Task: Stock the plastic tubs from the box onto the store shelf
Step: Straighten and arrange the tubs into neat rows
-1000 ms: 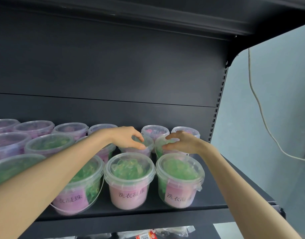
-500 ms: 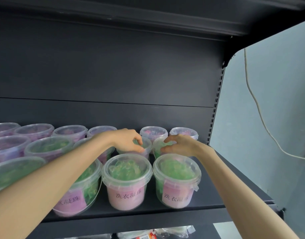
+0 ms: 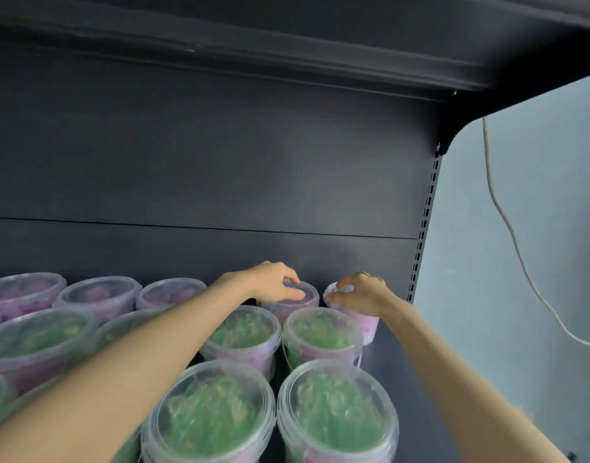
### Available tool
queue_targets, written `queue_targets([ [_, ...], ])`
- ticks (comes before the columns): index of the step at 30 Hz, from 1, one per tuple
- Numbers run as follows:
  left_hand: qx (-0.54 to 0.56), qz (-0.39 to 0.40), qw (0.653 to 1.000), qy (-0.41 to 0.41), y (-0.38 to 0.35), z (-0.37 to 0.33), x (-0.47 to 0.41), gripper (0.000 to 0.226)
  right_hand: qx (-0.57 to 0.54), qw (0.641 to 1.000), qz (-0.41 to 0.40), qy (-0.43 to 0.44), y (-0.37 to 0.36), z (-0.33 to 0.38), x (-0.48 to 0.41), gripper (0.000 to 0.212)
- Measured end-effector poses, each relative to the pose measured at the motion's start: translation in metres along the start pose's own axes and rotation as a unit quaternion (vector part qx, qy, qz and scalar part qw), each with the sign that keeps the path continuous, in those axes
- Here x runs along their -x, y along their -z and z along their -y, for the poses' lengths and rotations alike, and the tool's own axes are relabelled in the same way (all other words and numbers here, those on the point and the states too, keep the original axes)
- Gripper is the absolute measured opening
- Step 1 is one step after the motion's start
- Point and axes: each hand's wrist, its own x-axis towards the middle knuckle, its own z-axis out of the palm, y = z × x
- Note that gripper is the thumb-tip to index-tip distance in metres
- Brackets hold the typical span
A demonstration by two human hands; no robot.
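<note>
Hands advanced toward black back panel (image 3: 220,182): left hand (image 3: 273,283) pinches clear purple-filled plastic tub (image 3: 297,307), right hand (image 3: 362,292) grips pink-labelled end tub (image 3: 365,324); likely squaring row.

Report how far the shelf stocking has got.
Done: green-filled tubs fill the front rows and purple-filled tubs the back of the shelf. In hand: the left hand grips a back-row tub by its lid, the right hand grips the corner tub beside it at the rim. Left: bare shelf shows to their right; the box is out of view, so the remaining count cannot be told.
</note>
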Motion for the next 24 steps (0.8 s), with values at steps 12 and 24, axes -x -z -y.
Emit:
queue_targets([
  [12, -0.078, 0.023, 0.996, 0.036, 0.008, 0.046, 0.005, 0.063, 0.035, 0.998, 0.048, 0.034, -0.019, 0.034, -0.024, 0.043],
  [24, -0.046, 0.086, 0.995, 0.023, 0.014, 0.059, 0.015, 0.056, -0.034, 0.991, 0.066, 0.11, -0.019, 0.039, -0.013, 0.025],
])
